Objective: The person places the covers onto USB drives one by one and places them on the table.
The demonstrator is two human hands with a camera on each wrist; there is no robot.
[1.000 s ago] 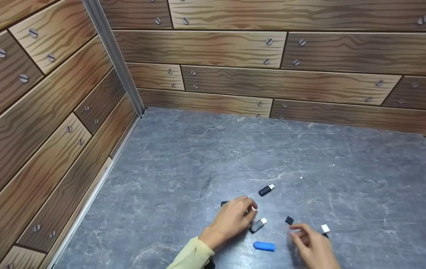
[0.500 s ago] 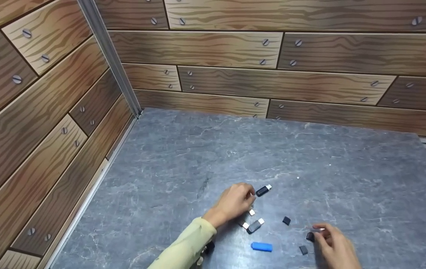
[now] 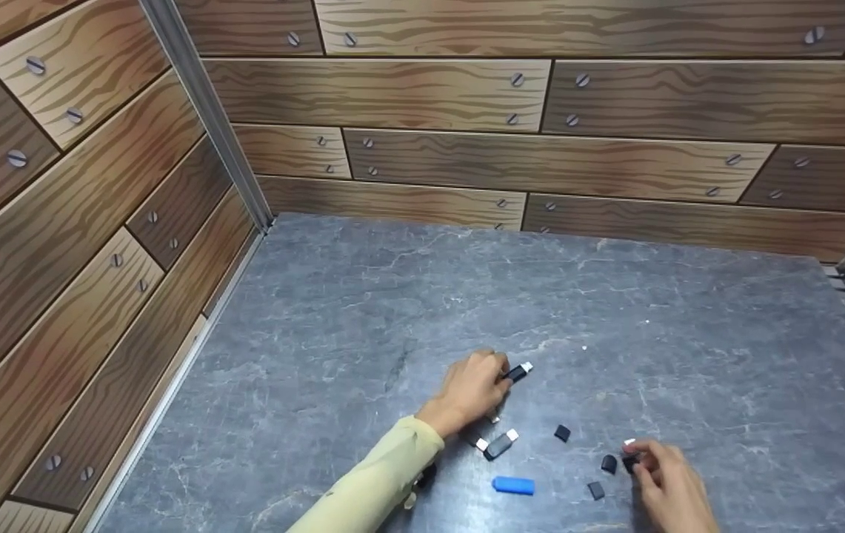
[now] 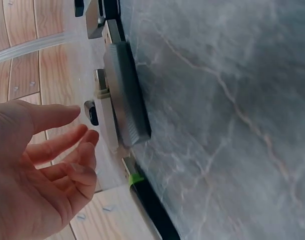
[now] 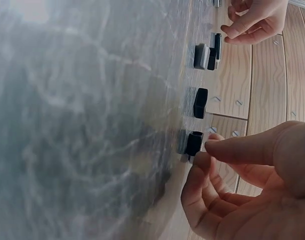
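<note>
My left hand (image 3: 470,389) reaches over the table with its fingertips at the near end of a black USB stick (image 3: 518,372). In the left wrist view, thumb and fingers are apart. Below that hand lies a grey USB stick (image 3: 500,446), beside a partly covered stick (image 3: 481,444) with a metal plug. The fingertips of my right hand (image 3: 666,474) are around a small black cap (image 3: 630,465); whether they pinch it cannot be told. A white piece (image 3: 629,443) shows just past its index finger.
Nearby lie a black cap (image 3: 609,464), a dark grey cap (image 3: 596,490) and another dark cap (image 3: 562,433). A blue USB stick (image 3: 513,485) rests between the hands. Wood-patterned walls (image 3: 429,159) bound the grey marbled table (image 3: 392,296) at back and left.
My left hand has moved away from the body to the black USB stick, uncovering other sticks. The right hand has moved right, leaving a black and a dark grey cap in view.
</note>
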